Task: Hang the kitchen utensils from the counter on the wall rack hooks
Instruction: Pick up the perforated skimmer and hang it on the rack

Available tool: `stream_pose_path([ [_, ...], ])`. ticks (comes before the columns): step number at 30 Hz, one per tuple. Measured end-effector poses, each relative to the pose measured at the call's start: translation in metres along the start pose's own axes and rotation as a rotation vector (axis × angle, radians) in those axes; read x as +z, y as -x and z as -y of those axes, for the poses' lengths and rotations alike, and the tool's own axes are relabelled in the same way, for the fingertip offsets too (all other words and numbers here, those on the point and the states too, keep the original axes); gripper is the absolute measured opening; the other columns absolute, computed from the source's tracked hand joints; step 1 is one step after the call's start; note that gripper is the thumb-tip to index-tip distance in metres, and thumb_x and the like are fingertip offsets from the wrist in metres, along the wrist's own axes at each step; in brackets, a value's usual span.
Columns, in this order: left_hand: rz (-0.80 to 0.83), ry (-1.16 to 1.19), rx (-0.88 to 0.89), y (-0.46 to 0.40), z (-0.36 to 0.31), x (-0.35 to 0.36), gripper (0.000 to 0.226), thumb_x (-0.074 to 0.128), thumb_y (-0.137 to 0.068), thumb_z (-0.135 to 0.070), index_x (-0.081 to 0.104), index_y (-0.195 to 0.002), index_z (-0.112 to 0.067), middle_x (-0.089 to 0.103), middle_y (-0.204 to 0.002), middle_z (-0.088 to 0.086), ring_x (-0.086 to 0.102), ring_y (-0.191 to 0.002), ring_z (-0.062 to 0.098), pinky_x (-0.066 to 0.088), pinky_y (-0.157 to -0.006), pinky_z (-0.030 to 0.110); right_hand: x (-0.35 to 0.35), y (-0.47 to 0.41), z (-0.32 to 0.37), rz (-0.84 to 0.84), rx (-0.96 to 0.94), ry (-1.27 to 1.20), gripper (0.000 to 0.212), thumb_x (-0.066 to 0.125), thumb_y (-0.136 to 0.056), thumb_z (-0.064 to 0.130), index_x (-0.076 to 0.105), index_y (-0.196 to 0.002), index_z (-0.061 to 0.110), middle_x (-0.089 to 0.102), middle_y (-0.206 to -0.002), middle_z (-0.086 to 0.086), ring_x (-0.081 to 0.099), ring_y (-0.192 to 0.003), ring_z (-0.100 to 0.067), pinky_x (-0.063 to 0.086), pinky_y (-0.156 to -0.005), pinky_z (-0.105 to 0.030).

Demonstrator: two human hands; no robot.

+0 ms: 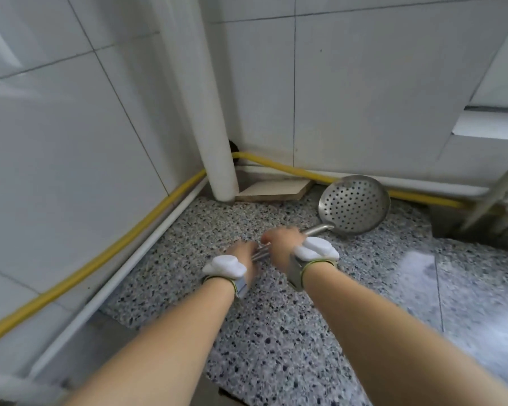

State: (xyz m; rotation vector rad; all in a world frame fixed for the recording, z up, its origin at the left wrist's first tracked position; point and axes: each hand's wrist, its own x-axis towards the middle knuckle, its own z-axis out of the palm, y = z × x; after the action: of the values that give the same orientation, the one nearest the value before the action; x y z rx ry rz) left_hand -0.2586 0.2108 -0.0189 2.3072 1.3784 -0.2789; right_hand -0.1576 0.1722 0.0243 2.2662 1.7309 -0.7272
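Reaching over the speckled grey granite counter (276,332), I have my left hand (244,253) and right hand (282,238) closed together on the thin metal handles (260,254) of utensils, blurred where I grip. Beyond my right hand, the round perforated steel skimmer (355,204) lies on the counter, its bowl just before the yellow hose (291,169) along the white tiled wall (364,83).

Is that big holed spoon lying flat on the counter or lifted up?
Lying down: the skimmer bowl rests on the counter, with nothing in it.
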Motion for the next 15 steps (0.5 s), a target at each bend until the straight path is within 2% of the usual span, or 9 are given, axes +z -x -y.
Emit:
stream_pose_path([
  [3, -0.073, 0.041, 0.029, -0.012, 0.003, 0.005, 0.021, 0.057, -0.077, -0.021, 0.056, -0.098, -0.022, 0.064, -0.107, 0.014, 0.061, -0.091, 0.035, 0.044, -0.07, 0.036, 0.003, -0.018, -0.005, 0.042, 0.03, 0.048, 0.049, 0.059, -0.083, 0.008, 0.051, -0.129, 0.023, 0.049, -0.136, -0.008, 0.036, -0.13, -0.032, 0.032, -0.106, -0.048],
  [7, -0.055, -0.009, 0.064, -0.017, 0.004, 0.006, 0.024, 0.052, -0.083, -0.017, 0.062, -0.105, -0.016, 0.065, -0.107, 0.016, 0.061, -0.091, 0.034, 0.04, -0.069, 0.032, 0.007, -0.034, -0.015, 0.049, 0.02, 0.051, 0.032, 0.057, -0.083, 0.011, 0.059, -0.113, 0.022, 0.056, -0.124, -0.007, 0.044, -0.122, -0.031, 0.034, -0.107, -0.05],
  [10, -0.094, 0.038, 0.06, -0.014, -0.001, -0.005, 0.024, 0.048, -0.087, -0.014, 0.064, -0.105, -0.012, 0.061, -0.108, 0.017, 0.06, -0.093, 0.035, 0.039, -0.07, 0.03, 0.011, -0.036, -0.021, -0.076, 0.014, -0.002, 0.018, 0.056, -0.08, 0.012, 0.057, -0.09, 0.027, 0.059, -0.099, -0.002, 0.051, -0.108, -0.026, 0.037, -0.101, -0.047],
  [14, -0.233, 0.172, 0.103, 0.01, -0.007, -0.032, 0.026, 0.049, -0.089, -0.019, 0.064, -0.109, -0.012, 0.06, -0.109, 0.016, 0.058, -0.099, 0.033, 0.042, -0.079, 0.031, 0.009, -0.027, -0.021, -0.19, 0.034, -0.104, 0.023, 0.053, -0.074, 0.012, 0.047, -0.079, 0.033, 0.061, -0.105, -0.004, 0.051, -0.101, -0.03, 0.04, -0.088, -0.045],
  [15, -0.292, 0.233, 0.124, 0.023, -0.008, -0.04, 0.025, 0.051, -0.087, -0.021, 0.065, -0.107, -0.012, 0.061, -0.108, 0.015, 0.058, -0.098, 0.031, 0.041, -0.078, 0.03, 0.007, -0.023, -0.019, -0.215, 0.031, -0.117, 0.022, 0.052, -0.072, 0.013, 0.045, -0.077, 0.033, 0.06, -0.101, -0.005, 0.052, -0.097, -0.031, 0.041, -0.085, -0.044],
])
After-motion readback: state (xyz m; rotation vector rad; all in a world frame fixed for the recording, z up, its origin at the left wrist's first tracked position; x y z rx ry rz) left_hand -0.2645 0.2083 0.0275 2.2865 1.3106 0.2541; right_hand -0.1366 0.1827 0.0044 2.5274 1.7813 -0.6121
